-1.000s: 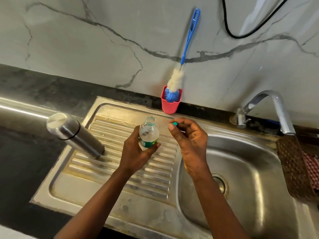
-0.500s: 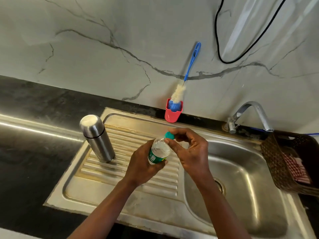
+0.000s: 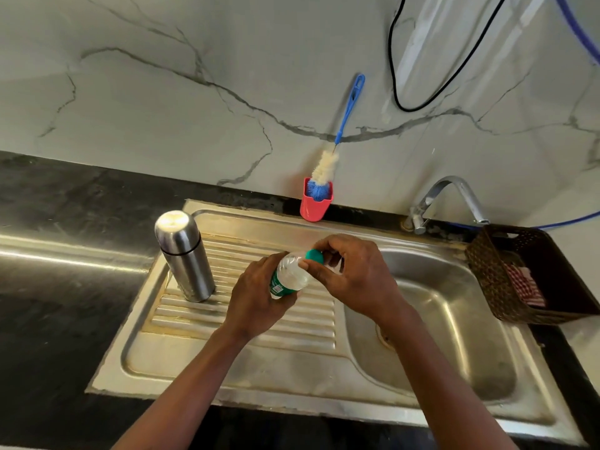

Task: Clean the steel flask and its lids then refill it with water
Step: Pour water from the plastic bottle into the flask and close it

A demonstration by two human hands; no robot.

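Observation:
The steel flask [image 3: 185, 254] stands upright with its lid on, at the left end of the sink's ribbed drainboard [image 3: 246, 323]. Over the drainboard my left hand [image 3: 256, 297] grips a small clear plastic water bottle [image 3: 292, 276] with a green label, tilted to the right. My right hand [image 3: 354, 274] pinches the bottle's green cap [image 3: 314, 255], which sits on the bottle's mouth. Both hands are to the right of the flask and apart from it.
A blue-handled bottle brush [image 3: 337, 138] stands in a red cup [image 3: 315, 203] against the marble wall. The tap [image 3: 451, 196] reaches over the sink basin [image 3: 454, 319]. A brown woven basket [image 3: 490, 274] with a checked cloth sits at the right. Black counter [image 3: 65, 287] lies left.
The green cap, held apart from the open bottle a second ago, now sits on the bottle's mouth under my right fingers. The bottle has tilted right. The view has drawn back.

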